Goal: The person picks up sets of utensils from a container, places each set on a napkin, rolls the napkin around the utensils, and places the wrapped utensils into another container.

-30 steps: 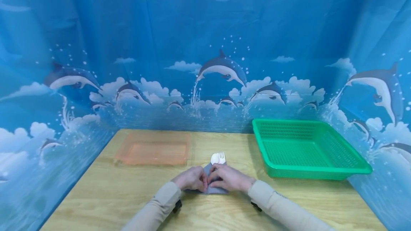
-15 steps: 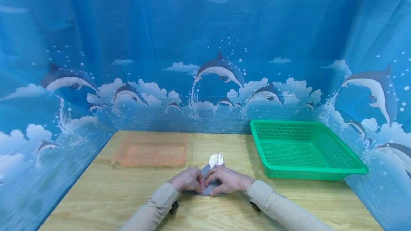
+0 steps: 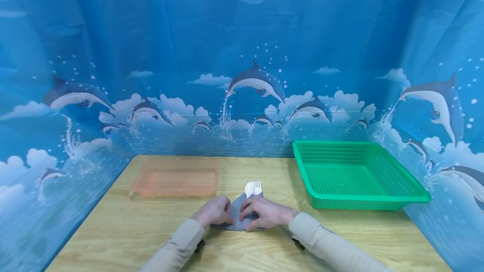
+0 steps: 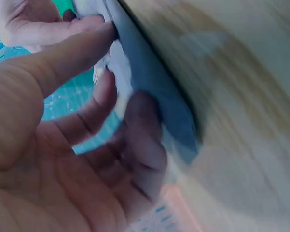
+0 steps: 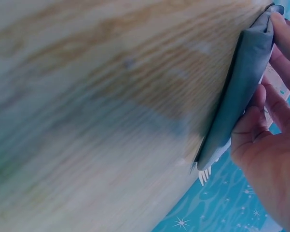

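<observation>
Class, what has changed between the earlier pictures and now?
The left hand has shifted left, away from the right hand, baring more grey cloth between them; the right thumb has spread toward the cloth's near edge. Spoon, fork, orange tray and green basket stayed put.

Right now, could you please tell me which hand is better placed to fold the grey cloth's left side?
Probably the left hand: it touches that side of the grey cloth; the right hand lies over the right.
</observation>
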